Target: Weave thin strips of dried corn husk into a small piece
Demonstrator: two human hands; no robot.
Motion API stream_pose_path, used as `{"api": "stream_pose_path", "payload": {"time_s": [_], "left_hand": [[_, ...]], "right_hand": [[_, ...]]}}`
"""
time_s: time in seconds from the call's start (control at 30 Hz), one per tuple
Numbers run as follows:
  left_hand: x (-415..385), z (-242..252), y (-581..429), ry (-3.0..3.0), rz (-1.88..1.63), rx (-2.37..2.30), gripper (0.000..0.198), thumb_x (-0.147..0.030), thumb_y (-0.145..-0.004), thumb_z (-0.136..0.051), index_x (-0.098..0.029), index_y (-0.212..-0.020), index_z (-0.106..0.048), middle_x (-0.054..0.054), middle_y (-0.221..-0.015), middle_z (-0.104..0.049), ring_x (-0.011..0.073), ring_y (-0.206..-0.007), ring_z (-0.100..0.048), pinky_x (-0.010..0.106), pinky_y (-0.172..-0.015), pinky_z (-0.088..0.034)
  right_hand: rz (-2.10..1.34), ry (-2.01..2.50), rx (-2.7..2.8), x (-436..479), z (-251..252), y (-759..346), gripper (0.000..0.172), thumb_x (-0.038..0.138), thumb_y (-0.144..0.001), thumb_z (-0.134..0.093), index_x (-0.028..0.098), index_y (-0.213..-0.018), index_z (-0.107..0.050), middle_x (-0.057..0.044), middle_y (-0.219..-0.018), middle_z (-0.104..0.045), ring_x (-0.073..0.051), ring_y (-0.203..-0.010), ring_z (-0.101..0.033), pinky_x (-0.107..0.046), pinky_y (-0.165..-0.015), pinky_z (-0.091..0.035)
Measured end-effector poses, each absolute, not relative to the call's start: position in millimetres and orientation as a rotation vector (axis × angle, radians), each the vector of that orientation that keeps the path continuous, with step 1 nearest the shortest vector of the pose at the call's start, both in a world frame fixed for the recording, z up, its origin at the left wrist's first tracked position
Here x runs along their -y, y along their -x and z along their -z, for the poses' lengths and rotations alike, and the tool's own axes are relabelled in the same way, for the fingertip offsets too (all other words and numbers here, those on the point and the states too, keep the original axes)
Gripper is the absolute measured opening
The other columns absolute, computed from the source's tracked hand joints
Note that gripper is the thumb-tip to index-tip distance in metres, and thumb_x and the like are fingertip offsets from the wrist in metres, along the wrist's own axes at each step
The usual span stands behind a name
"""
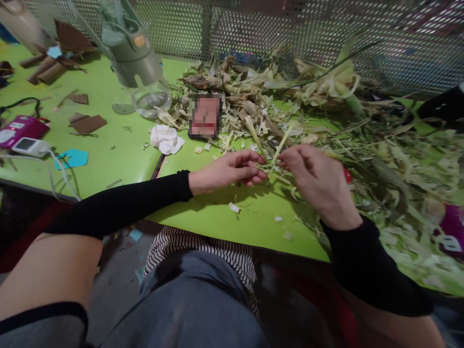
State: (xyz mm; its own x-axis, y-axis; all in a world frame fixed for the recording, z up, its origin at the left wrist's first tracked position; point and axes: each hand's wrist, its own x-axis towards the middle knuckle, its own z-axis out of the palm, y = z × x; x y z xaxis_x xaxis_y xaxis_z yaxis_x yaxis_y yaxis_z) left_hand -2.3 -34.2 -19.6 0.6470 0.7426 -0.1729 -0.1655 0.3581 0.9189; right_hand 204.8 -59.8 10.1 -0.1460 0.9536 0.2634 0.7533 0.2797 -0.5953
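Note:
Over the green table, my left hand (232, 169) closes thumb and fingers on the lower end of thin, pale green corn husk strips (282, 144). The strips cross one another and spread upward in a V between my hands. My right hand (321, 181) pinches the same strips from the other side, its fingertips partly turned from view. Behind and to the right lies a heap of dried and green corn husks (250, 92), some of it touching the area around my right hand. A small red object (348, 175) shows beside my right knuckles.
A phone (205, 116) lies by the heap, with a crumpled tissue (166, 139) and a clear bottle with a grey-green lid (136, 58) to its left. Further left are a magenta power strip (25, 129), a white plug and brown cardboard scraps (87, 124). A perforated metal screen (177, 29) borders the back.

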Motion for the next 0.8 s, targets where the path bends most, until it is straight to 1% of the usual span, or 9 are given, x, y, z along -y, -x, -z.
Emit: {"api": "stream_pose_path", "payload": {"time_s": [0.03,0.1,0.2,0.27,0.4,0.5,0.6,0.7,0.8], "left_hand": [[34.9,18.8,1.6,-1.058,-0.652,-0.649,0.012,-0.01,-0.099,-0.058,-0.012,-0.11,-0.057,0.003,-0.091,-0.073,0.0073,-0.078,-0.067,0.028,-0.085,-0.052],[36.3,17.6,0.2,-1.076,-0.665,-0.654,0.016,-0.008,-0.099,-0.057,-0.013,-0.114,-0.053,0.001,-0.086,-0.073,0.0076,-0.077,-0.067,0.028,-0.084,-0.051],[37.4,16.1,-0.3,-1.095,-0.653,-0.693,0.018,-0.005,-0.099,-0.055,-0.015,-0.112,-0.048,-0.001,-0.081,-0.073,0.0073,-0.074,-0.067,0.027,-0.079,-0.049],[36.8,14.3,0.7,-1.124,-0.627,-0.729,0.018,-0.004,-0.098,-0.056,-0.017,-0.106,-0.046,-0.003,-0.077,-0.072,0.0059,-0.067,-0.065,0.025,-0.07,-0.046],[34.1,8.5,4.1,-1.21,-0.59,-0.783,0.019,-0.005,-0.099,-0.057,-0.019,-0.1,-0.043,-0.007,-0.068,-0.068,0.0026,-0.051,-0.055,0.022,-0.055,-0.034],[33.5,4.9,5.8,-1.256,-0.583,-0.819,0.02,-0.009,-0.098,-0.062,-0.018,-0.098,-0.045,-0.008,-0.065,-0.066,0.0017,-0.048,-0.052,0.021,-0.054,-0.032],[34.8,3.8,6.4,-1.302,-0.584,-0.888,0.023,-0.014,-0.096,-0.069,-0.019,-0.097,-0.046,-0.01,-0.058,-0.059,0.0036,-0.048,-0.05,0.021,-0.053,-0.032],[36.2,4.9,6.1,-1.352,-0.6,-0.937,0.024,-0.016,-0.095,-0.071,-0.019,-0.095,-0.047,-0.011,-0.054,-0.052,0.0053,-0.047,-0.05,0.021,-0.054,-0.032],[35.4,7.3,6.6,-1.371,-0.62,-0.913,0.021,-0.016,-0.095,-0.069,-0.019,-0.096,-0.048,-0.011,-0.055,-0.054,0.0052,-0.049,-0.051,0.021,-0.054,-0.033]], "right_hand": [[-0.49,1.557,2.004,59.5,-9.0,-202.8,0.055,0.074,-0.1,-0.043,0.025,-0.079,-0.055,-0.003,-0.069,-0.06,-0.017,-0.058,-0.051,-0.034,-0.054,-0.036],[-0.536,1.554,2.037,59.4,-6.1,-197.4,0.056,0.074,-0.101,-0.037,0.025,-0.079,-0.052,0.0,-0.066,-0.054,-0.015,-0.056,-0.048,-0.032,-0.053,-0.034],[-0.537,1.502,1.988,60.5,-3.1,-190.5,0.049,0.069,-0.101,-0.045,0.025,-0.081,-0.053,0.003,-0.064,-0.049,-0.013,-0.055,-0.044,-0.03,-0.051,-0.03],[-0.607,1.475,1.983,61.3,-3.7,-188.7,0.044,0.065,-0.1,-0.053,0.025,-0.083,-0.058,0.003,-0.063,-0.051,-0.013,-0.053,-0.043,-0.029,-0.051,-0.031],[-0.798,1.433,1.983,62.3,-8.9,-189.4,0.037,0.057,-0.096,-0.063,0.022,-0.083,-0.066,0.002,-0.064,-0.059,-0.012,-0.053,-0.046,-0.028,-0.052,-0.035],[-0.907,1.38,1.997,62.4,-10.6,-189.3,0.033,0.053,-0.095,-0.064,0.021,-0.089,-0.071,-0.001,-0.073,-0.068,-0.015,-0.061,-0.056,-0.029,-0.057,-0.042],[-0.978,1.366,1.996,62.4,-7.0,-187.3,0.036,0.055,-0.089,-0.07,0.021,-0.099,-0.073,-0.005,-0.086,-0.075,-0.019,-0.072,-0.064,-0.032,-0.063,-0.049],[-0.904,1.36,2.007,62.6,-0.6,-184.3,0.039,0.055,-0.082,-0.078,0.021,-0.1,-0.072,-0.005,-0.088,-0.075,-0.018,-0.071,-0.064,-0.031,-0.061,-0.049],[-0.81,1.339,1.986,62.7,2.7,-183.6,0.034,0.052,-0.081,-0.08,0.022,-0.094,-0.071,-0.003,-0.084,-0.074,-0.016,-0.064,-0.061,-0.03,-0.056,-0.047]]}}
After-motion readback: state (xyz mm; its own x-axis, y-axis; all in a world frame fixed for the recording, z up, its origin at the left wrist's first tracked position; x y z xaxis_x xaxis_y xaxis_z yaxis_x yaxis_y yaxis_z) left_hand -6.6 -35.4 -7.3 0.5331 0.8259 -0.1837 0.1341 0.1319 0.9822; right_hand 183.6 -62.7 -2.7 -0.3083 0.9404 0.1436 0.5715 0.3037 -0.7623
